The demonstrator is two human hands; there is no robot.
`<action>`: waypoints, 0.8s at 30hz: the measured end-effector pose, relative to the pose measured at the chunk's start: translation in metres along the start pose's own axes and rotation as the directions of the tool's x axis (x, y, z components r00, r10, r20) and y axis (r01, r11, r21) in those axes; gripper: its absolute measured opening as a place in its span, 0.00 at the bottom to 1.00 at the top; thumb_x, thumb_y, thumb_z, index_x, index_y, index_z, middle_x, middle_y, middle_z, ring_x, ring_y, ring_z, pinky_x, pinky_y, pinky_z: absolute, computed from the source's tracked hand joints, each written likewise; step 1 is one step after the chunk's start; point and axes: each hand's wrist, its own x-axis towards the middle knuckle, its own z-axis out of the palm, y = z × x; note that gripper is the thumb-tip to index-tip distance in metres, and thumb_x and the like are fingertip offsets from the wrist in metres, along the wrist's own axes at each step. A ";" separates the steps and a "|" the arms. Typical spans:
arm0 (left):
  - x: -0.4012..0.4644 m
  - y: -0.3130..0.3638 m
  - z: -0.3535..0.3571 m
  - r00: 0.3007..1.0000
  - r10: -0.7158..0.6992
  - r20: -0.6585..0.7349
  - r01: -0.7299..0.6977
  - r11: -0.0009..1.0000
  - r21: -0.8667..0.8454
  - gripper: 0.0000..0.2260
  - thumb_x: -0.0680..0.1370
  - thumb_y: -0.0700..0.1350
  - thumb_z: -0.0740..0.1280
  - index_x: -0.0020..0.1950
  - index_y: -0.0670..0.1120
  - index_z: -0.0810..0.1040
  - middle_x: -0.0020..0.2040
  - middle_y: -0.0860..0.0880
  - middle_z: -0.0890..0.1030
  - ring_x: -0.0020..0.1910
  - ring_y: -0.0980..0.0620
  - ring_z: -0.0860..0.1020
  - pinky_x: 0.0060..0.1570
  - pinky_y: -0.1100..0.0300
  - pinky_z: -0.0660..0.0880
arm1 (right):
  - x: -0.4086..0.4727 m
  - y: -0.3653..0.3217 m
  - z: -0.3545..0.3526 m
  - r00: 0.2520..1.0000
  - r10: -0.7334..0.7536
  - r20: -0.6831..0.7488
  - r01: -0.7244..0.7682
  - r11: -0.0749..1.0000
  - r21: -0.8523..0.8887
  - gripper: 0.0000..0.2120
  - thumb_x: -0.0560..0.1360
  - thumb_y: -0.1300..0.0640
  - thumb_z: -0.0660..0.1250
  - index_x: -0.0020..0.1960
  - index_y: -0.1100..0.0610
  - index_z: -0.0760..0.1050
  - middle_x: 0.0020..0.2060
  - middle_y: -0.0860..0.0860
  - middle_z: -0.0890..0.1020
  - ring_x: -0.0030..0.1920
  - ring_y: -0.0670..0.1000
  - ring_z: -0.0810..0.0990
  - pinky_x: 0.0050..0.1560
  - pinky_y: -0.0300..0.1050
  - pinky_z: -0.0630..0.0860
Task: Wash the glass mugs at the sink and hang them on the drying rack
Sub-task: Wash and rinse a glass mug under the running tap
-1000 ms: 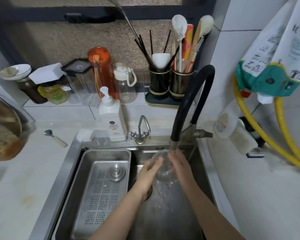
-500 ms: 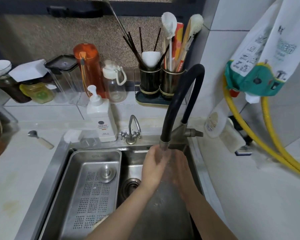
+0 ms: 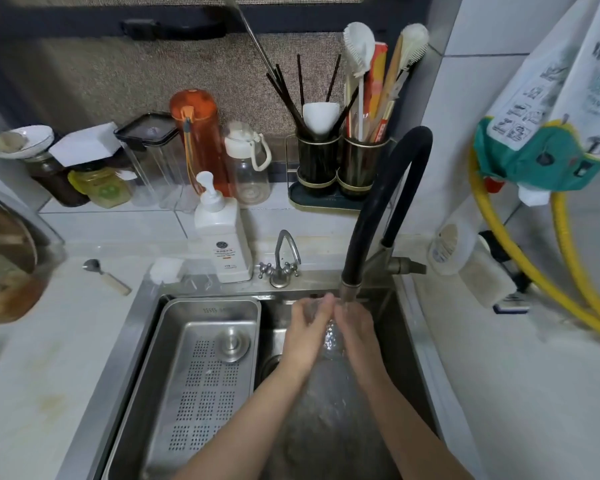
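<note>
Hands: left hand (image 3: 305, 336) and right hand (image 3: 355, 332) clasp glass mug (image 3: 329, 337)
Position: under black faucet (image 3: 378, 202), over sink (image 3: 326, 427)

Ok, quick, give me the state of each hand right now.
Left hand: fingers curled round the glass mug under the black faucet.
Right hand: cupped against the mug's other side, holding it.

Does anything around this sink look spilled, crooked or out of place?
A few small things. A spoon lies loose on the counter left of the sink, away from the utensil holders. A sink plug sits in the perforated drain tray, not in a drain. The counter has brownish stains. Nothing looks broken.
</note>
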 end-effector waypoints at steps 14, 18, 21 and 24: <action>-0.005 0.000 0.001 0.977 -0.032 0.209 0.061 0.989 -0.135 0.27 0.75 0.66 0.59 0.71 0.58 0.64 0.67 0.57 0.72 0.63 0.58 0.73 0.64 0.55 0.71 | -0.017 -0.012 -0.014 0.974 -0.215 0.076 0.227 0.944 -0.240 0.21 0.78 0.45 0.60 0.68 0.51 0.71 0.68 0.52 0.71 0.68 0.48 0.69 0.68 0.48 0.69; -0.009 -0.002 -0.005 0.985 0.116 0.123 -0.106 0.991 -0.086 0.28 0.74 0.65 0.59 0.72 0.56 0.65 0.71 0.58 0.67 0.65 0.63 0.66 0.64 0.63 0.61 | -0.015 -0.015 -0.013 0.986 -0.120 0.115 0.147 0.951 -0.273 0.21 0.80 0.45 0.56 0.72 0.46 0.65 0.67 0.40 0.69 0.66 0.36 0.66 0.62 0.32 0.61; -0.005 0.007 -0.013 0.989 0.020 0.149 -0.032 0.996 0.080 0.32 0.73 0.69 0.54 0.73 0.55 0.64 0.64 0.61 0.66 0.64 0.59 0.65 0.57 0.64 0.66 | -0.017 -0.011 -0.014 0.982 -0.127 0.143 0.171 0.917 -0.361 0.19 0.81 0.48 0.55 0.72 0.44 0.65 0.63 0.36 0.68 0.64 0.34 0.67 0.61 0.27 0.61; -0.006 0.006 -0.016 0.980 0.022 0.199 -0.035 0.997 0.063 0.34 0.70 0.72 0.57 0.73 0.58 0.64 0.68 0.60 0.67 0.63 0.60 0.66 0.57 0.62 0.70 | -0.014 -0.013 -0.018 1.000 -0.004 -0.003 0.003 0.976 -0.217 0.12 0.82 0.45 0.54 0.61 0.39 0.71 0.56 0.37 0.78 0.56 0.41 0.79 0.56 0.42 0.76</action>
